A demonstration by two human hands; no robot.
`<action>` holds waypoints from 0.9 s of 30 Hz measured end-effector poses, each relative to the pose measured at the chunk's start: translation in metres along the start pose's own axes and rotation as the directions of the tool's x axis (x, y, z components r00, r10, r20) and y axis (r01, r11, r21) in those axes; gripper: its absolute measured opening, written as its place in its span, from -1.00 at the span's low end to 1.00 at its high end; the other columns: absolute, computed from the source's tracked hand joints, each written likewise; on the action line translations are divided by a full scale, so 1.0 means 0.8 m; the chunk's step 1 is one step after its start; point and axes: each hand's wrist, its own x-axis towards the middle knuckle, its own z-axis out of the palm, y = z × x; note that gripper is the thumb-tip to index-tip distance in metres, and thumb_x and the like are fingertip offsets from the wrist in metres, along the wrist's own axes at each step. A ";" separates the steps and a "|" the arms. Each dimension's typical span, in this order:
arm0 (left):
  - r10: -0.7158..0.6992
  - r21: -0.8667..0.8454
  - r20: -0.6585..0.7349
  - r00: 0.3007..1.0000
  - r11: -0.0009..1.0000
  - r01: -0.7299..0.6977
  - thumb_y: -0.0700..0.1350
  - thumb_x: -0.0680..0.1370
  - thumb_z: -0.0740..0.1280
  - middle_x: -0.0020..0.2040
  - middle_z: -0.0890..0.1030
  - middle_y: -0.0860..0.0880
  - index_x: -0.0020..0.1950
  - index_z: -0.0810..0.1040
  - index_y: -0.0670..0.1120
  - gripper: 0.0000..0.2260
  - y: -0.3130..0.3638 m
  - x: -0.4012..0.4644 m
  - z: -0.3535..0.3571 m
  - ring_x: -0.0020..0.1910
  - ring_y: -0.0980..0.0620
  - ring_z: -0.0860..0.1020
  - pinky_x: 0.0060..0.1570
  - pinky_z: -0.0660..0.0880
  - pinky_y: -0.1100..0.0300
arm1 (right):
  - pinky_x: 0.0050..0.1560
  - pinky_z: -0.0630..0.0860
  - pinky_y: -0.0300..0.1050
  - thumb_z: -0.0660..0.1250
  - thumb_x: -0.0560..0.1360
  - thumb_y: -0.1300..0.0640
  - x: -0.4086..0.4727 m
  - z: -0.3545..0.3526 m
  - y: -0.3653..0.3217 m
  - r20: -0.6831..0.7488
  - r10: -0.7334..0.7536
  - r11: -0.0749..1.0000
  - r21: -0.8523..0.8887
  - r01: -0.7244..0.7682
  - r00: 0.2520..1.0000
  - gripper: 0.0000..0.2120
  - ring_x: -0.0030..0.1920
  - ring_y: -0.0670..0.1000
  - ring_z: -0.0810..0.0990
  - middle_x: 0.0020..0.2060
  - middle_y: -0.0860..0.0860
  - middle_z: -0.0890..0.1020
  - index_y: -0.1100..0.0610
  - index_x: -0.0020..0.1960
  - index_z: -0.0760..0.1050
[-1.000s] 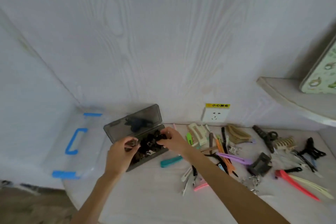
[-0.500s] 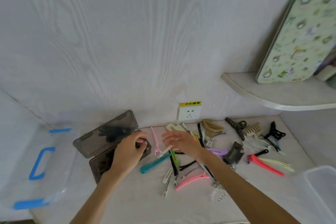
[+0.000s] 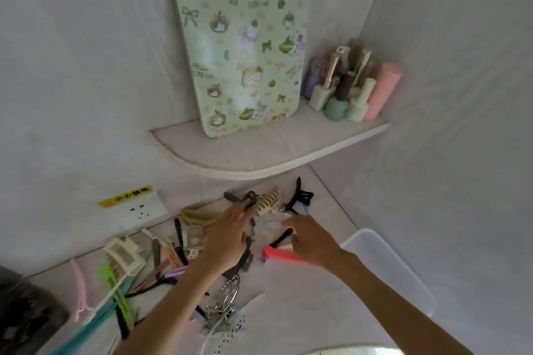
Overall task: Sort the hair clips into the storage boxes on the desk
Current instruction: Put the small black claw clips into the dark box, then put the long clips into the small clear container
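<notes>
At the back of the desk (image 3: 302, 311), under the corner shelf (image 3: 259, 153), the hair clips (image 3: 184, 248) lie in a loose scatter. The left hand (image 3: 227, 242) reaches flat, fingers straight, its fingertips on a dark claw clip (image 3: 250, 198) beside a beige claw clip (image 3: 269, 203). The right hand (image 3: 310, 239) hovers over a red clip (image 3: 281, 254) and a thin black one (image 3: 282, 237), fingers relaxed, holding nothing I can see. These look light, stiff plastic, springy at the hinge and apt to tangle; best pinched at the paired tabs or along the spine. A clear box (image 3: 403, 277) sits just right; a dark box (image 3: 26, 317) is well apart at left.
</notes>
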 end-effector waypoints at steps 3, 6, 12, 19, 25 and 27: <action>0.012 0.147 0.077 0.997 0.989 -0.023 -0.19 0.56 0.17 0.55 0.06 0.03 0.53 0.05 0.04 -0.42 0.003 0.026 0.012 0.51 0.01 0.08 0.41 0.22 0.09 | 0.41 0.20 -0.01 0.14 0.48 0.28 0.008 -0.006 0.025 0.072 -0.029 0.964 -0.261 0.047 0.997 -0.40 0.49 0.07 0.09 0.51 0.03 0.11 0.05 0.49 0.10; -0.042 0.203 0.026 0.999 0.978 0.036 -0.19 0.51 0.23 0.45 0.33 -0.02 0.45 0.29 0.01 -0.51 -0.004 0.027 0.013 0.43 -0.03 0.27 0.35 0.28 0.06 | 0.42 0.16 0.08 0.12 0.52 0.25 0.014 -0.010 0.040 0.208 0.105 0.947 -0.321 -0.033 0.972 -0.36 0.51 0.13 0.02 0.53 0.06 -0.03 0.02 0.52 -0.04; -0.122 0.222 -0.124 0.985 0.964 0.147 -0.08 0.42 0.42 0.04 0.64 0.03 0.11 0.58 0.00 -0.73 -0.028 0.000 -0.005 0.04 -0.02 0.59 0.01 0.43 0.07 | 0.16 0.39 -0.03 0.14 0.53 0.24 0.031 -0.005 0.063 0.222 0.126 0.988 -0.111 -0.104 0.967 -0.38 0.32 0.13 0.36 0.44 0.06 0.25 -0.02 0.51 0.00; -0.205 0.158 -0.139 0.969 0.961 0.226 -0.04 0.47 0.37 0.15 0.57 0.03 0.20 0.52 -0.01 -0.69 -0.011 -0.007 -0.021 0.15 0.03 0.50 0.12 0.41 0.13 | 0.38 0.28 -0.04 0.13 0.58 0.18 0.025 -0.024 0.067 0.239 0.004 1.000 0.008 -0.007 0.971 -0.52 0.40 0.04 0.31 0.45 0.00 0.29 -0.04 0.47 0.17; 0.030 -0.221 0.069 0.997 0.975 -0.014 0.01 0.59 0.21 0.15 0.60 0.03 0.21 0.52 -0.04 -0.74 0.101 0.019 -0.006 0.09 0.09 0.57 0.14 0.48 0.16 | 0.33 0.31 -0.05 0.16 0.57 0.17 -0.018 -0.064 0.092 0.099 0.082 0.992 -0.108 -0.071 0.992 -0.59 0.39 0.02 0.29 0.38 0.00 0.35 -0.03 0.41 0.27; 0.060 -0.296 0.284 0.957 0.955 0.028 0.15 0.58 0.16 0.24 0.56 -0.03 0.33 0.43 -0.06 -0.58 0.145 0.029 0.013 0.12 0.03 0.57 0.15 0.47 0.12 | 0.32 0.31 -0.10 0.21 0.55 0.17 -0.035 -0.066 0.102 0.071 0.099 0.991 -0.100 -0.092 0.993 -0.56 0.38 0.00 0.30 0.38 -0.02 0.35 -0.03 0.41 0.26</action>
